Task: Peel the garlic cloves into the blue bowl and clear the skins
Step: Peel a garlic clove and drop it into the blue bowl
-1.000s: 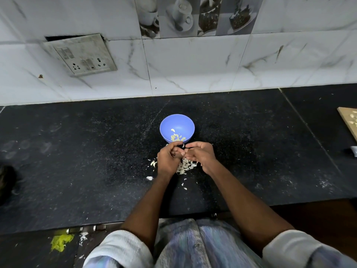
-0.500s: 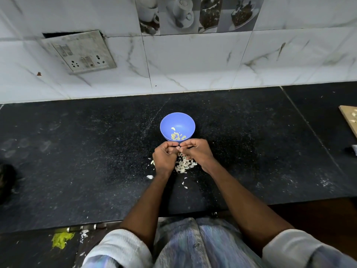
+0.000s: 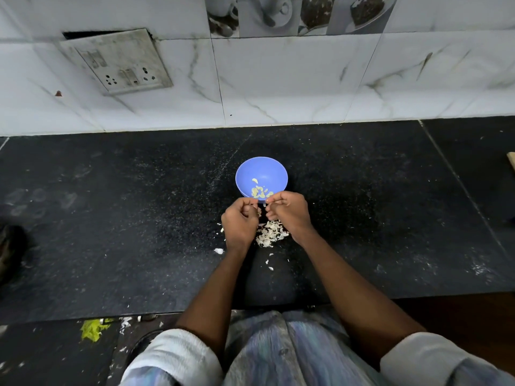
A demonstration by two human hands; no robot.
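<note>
Both hands have crept toward the blue bowl (image 3: 261, 174) since a second ago. Nearest me, the skin pile (image 3: 270, 233) lies on the bench (image 3: 111, 232) just short of the bowl. Left hand (image 3: 240, 222) and right hand (image 3: 288, 211) curl together, pinching something tiny I judge a garlic clove; it's hidden. I reckon I'm mid-peel: next, drop it among the peeled cloves (image 3: 260, 191).

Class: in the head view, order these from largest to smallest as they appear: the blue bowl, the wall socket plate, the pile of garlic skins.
1. wall socket plate
2. blue bowl
3. pile of garlic skins, partly hidden by the hands, so perhaps larger than it looks.
</note>
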